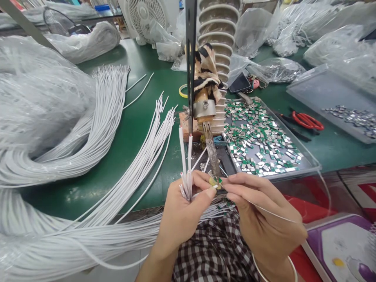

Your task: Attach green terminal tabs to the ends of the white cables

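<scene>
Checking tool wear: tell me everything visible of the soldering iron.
The soldering iron points downward, slightly tilted, its mottled, worn-looking metal shaft ending at a small green board; contact is unclear. A metal clamp band encircles the tan handle, black-and-tan cloth wrapped above. It stands before a ribbed hose.

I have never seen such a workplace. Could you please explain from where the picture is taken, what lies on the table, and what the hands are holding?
A camera worn on a person's head took this single picture, looking forward and down. There is no robot, only two bare hands. The left hand holds several thin white cables with ends pointing up. The right hand holds a fine pale wire, its fingertips below a slanting grey metal rod. On the green table, bundled white cables lie to the left; to the right are a clear plastic tray of small green-and-silver pieces and red-handled pliers.
</scene>
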The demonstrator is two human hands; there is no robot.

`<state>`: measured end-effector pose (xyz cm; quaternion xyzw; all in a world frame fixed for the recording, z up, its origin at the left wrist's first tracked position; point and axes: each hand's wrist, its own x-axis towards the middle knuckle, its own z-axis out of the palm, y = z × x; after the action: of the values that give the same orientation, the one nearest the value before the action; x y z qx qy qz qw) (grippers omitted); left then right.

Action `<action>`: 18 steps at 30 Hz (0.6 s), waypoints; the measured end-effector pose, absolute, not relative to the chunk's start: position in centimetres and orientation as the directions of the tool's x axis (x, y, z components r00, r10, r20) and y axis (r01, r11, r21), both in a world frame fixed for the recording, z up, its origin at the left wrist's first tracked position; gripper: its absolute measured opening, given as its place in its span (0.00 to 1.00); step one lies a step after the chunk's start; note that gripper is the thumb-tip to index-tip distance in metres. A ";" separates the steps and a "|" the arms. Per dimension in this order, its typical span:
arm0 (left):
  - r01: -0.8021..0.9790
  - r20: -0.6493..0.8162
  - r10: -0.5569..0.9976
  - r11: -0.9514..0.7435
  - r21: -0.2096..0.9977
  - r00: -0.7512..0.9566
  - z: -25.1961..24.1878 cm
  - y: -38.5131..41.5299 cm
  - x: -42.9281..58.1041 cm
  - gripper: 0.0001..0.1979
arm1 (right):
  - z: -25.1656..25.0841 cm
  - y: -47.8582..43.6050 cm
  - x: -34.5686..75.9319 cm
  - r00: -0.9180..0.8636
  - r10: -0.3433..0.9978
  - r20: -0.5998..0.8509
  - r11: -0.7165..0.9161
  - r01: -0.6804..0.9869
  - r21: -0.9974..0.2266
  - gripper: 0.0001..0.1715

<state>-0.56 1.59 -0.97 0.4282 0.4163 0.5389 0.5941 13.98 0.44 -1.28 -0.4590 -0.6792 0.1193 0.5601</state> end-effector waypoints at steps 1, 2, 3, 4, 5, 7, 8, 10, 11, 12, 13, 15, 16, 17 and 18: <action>-0.293 -0.038 0.997 0.058 0.954 0.074 -1.1 1.6 -0.6 0.08 | -1.3 0.5 14.0 0.055 0.757 0.651 0.550 0.485 -0.680 0.14; -0.299 -0.045 0.996 0.065 0.952 0.075 -1.2 1.6 -0.5 0.08 | -1.3 0.5 13.9 0.059 0.755 0.653 0.552 0.479 -0.682 0.14; -0.304 -0.053 0.996 0.073 0.950 0.076 -1.3 1.6 -0.6 0.08 | -1.3 0.5 13.9 0.061 0.754 0.655 0.555 0.475 -0.683 0.14; -0.309 -0.058 0.995 0.079 0.948 0.075 -1.3 1.7 -0.6 0.08 | -1.3 0.6 13.9 0.063 0.751 0.657 0.557 0.474 -0.682 0.14; -0.313 -0.058 0.996 0.078 0.946 0.074 -1.3 1.7 -0.6 0.08 | -1.3 0.6 13.9 0.063 0.751 0.657 0.557 0.475 -0.682 0.14; -0.319 -0.048 0.996 0.068 0.945 0.070 -1.3 1.7 -0.6 0.08 | -1.3 0.6 13.8 0.066 0.752 0.656 0.551 0.482 -0.681 0.14; -0.320 -0.041 0.997 0.062 0.945 0.070 -1.3 1.6 -0.6 0.07 | -1.3 0.6 13.8 0.066 0.753 0.654 0.549 0.485 -0.681 0.14; -0.331 -0.034 0.997 0.057 0.942 0.073 -1.2 1.6 -0.7 0.07 | -1.2 0.5 13.8 0.062 0.754 0.654 0.552 0.479 -0.682 0.15; -0.341 -0.035 0.996 0.060 0.938 0.079 -1.2 1.7 -0.6 0.08 | -1.2 0.5 13.8 0.057 0.754 0.654 0.557 0.472 -0.683 0.15; -0.353 -0.036 0.995 0.065 0.933 0.088 -1.2 1.7 -0.6 0.08 | -1.1 0.4 13.9 0.051 0.753 0.656 0.564 0.463 -0.684 0.15; -0.364 -0.039 0.994 0.073 0.928 0.099 -1.3 1.7 -0.7 0.08 | -1.1 0.4 13.9 0.046 0.752 0.658 0.570 0.455 -0.684 0.15; -0.377 -0.055 0.992 0.096 0.921 0.118 -1.4 1.7 -0.7 0.07 | -1.0 0.3 13.9 0.036 0.753 0.657 0.577 0.443 -0.686 0.14; -0.376 -0.067 0.990 0.109 0.920 0.124 -1.5 1.7 -0.8 0.07 | -1.0 0.2 14.0 0.032 0.757 0.653 0.577 0.437 -0.690 0.14; -0.372 -0.080 0.989 0.122 0.920 0.128 -1.5 1.6 -0.8 0.07 | -1.1 0.2 14.0 0.028 0.761 0.648 0.576 0.429 -0.696 0.13; -0.365 -0.089 0.988 0.131 0.922 0.129 -1.5 1.6 -0.9 0.07 | -1.1 0.1 14.1 0.026 0.768 0.641 0.575 0.416 -0.705 0.13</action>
<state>-0.87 1.56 -1.52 0.3941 0.3951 0.5284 0.6398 14.06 0.09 -1.11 -0.4345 -0.6806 0.1546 0.5692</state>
